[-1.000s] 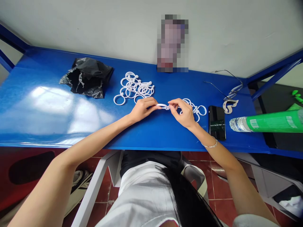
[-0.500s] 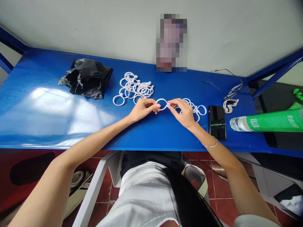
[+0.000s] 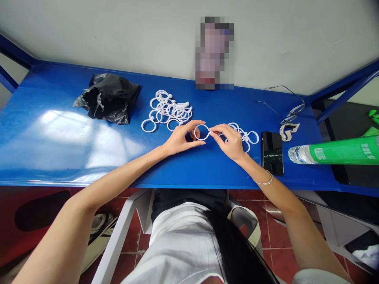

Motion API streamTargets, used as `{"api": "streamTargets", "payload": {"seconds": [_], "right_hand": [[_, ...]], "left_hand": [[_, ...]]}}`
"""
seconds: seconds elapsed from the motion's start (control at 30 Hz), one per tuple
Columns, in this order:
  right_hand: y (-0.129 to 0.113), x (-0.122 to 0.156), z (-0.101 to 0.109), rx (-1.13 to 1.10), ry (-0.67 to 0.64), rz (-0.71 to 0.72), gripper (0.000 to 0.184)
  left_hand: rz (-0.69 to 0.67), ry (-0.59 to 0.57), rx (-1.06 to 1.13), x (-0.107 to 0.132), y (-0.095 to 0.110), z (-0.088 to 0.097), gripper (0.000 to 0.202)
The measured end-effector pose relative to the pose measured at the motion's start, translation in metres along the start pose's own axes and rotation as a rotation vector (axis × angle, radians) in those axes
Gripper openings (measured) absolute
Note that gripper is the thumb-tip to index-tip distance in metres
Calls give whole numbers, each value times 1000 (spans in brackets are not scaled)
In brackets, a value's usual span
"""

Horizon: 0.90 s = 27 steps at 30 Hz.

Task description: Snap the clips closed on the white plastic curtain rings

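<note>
Above the middle of the blue table (image 3: 207, 169), I see the white ring (image 3: 201, 132) held face-on between my hands. My right hand (image 3: 231, 142) pinches its right edge, and my left hand (image 3: 180, 141) cups its left side, fingers spread, not clamping.

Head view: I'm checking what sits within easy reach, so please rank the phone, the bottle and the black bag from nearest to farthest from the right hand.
From the right hand, which pinches a ring:
1. The phone, just to its right.
2. The bottle, farther right, beyond the phone.
3. The bag, far left, at the back.
</note>
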State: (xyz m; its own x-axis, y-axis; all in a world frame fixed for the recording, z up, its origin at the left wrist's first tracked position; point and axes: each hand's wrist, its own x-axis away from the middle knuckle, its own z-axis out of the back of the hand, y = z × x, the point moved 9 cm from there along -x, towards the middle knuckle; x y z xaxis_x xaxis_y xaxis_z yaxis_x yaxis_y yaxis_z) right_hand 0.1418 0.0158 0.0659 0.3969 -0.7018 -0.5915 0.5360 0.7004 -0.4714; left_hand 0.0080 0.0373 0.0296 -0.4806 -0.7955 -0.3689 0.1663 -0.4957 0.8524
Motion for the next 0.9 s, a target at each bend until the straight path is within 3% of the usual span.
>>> {"api": "streamTargets", "payload": {"seconds": [0.2, 0.37, 0.5, 0.63, 0.77, 0.9], "right_hand": [[-3, -2, 0, -92, -20, -17, 13], [-5, -1, 0, -147, -32, 9, 15], [4, 1, -3, -187, -37, -94, 14], [17, 4, -6, -247, -27, -239, 15], [29, 9, -10, -338, -37, -382, 21], [31, 11, -13, -399, -53, -426, 23]], "left_hand": [[79, 11, 74, -1, -3, 3, 52], [261, -145, 333, 0, -9, -12, 41], [280, -221, 377, 2, -7, -20, 48], [227, -129, 312, 1, -7, -14, 47], [61, 4, 38, 2, 0, -2, 55], [-61, 23, -184, 5, 7, -2, 53]]}}
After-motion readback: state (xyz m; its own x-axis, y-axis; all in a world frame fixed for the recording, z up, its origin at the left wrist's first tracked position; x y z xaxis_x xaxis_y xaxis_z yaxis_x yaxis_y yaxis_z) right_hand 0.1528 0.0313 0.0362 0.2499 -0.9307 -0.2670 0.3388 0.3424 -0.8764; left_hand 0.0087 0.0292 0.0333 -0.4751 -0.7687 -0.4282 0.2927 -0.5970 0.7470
